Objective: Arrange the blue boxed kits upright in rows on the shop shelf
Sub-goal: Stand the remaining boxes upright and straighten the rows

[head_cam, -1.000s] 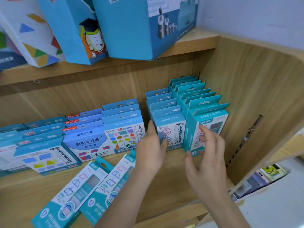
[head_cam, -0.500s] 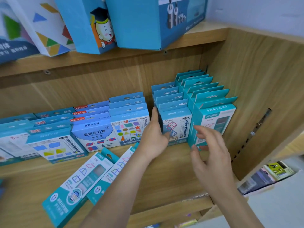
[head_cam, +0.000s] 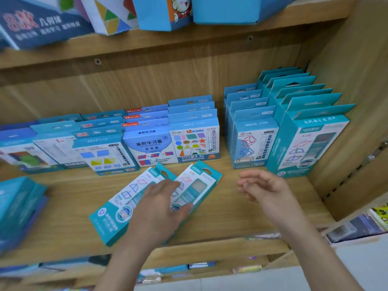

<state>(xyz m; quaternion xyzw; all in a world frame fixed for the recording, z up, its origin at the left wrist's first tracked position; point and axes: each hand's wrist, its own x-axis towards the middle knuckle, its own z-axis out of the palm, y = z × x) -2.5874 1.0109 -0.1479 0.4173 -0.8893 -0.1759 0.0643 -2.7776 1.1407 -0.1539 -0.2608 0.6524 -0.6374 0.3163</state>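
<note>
A person's left hand (head_cam: 159, 206) is lying flat, fingers spread, across two teal boxes (head_cam: 197, 185) that are resting face-up and side by side at a slant on the wooden shelf (head_cam: 241, 217). The thumb is touching the right one of the pair, and the fingertips are reaching over the gap onto the left one (head_cam: 115, 211). Whether the palm is pressing down or only resting, I cannot tell. The right hand (head_cam: 266, 190) is hovering just beside them with its fingers loosely curled, holding nothing.

Behind the hands, blue boxes are standing upright in rows running front to back. The tallest row (head_cam: 308, 145) is sitting against the shelf's side panel (head_cam: 346, 122), with a slightly shorter row (head_cam: 254, 143) touching it on the left. Further left, after a small gap, lower rows (head_cam: 194, 143) are standing shoulder to shoulder along the back. Bigger boxes (head_cam: 163, 13) are sitting on the board above.
</note>
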